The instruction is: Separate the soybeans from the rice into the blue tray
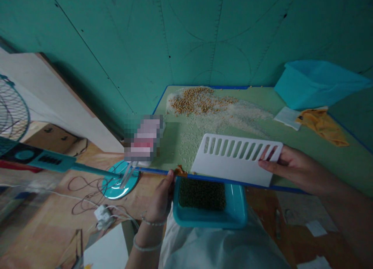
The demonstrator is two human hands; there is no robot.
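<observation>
Two lots, yellow beans [198,100] and white grains [247,115], we log as left far on the tabletop [175,148], dark beans [201,196] already in the near tray [210,221]; right grip [294,166] clamped on slotted white scraper [233,165], left grip [161,195] we cannot tell.

Turquoise fan [54,160] near a white corded plug [103,217]

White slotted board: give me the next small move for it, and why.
Probably lift the white slotted board back toward the tan beans and white grains. The right hand holds it by one end, its lower side lies at the near edge of the tabletop by the blue tray, and the tan beans lie beyond it.
</observation>
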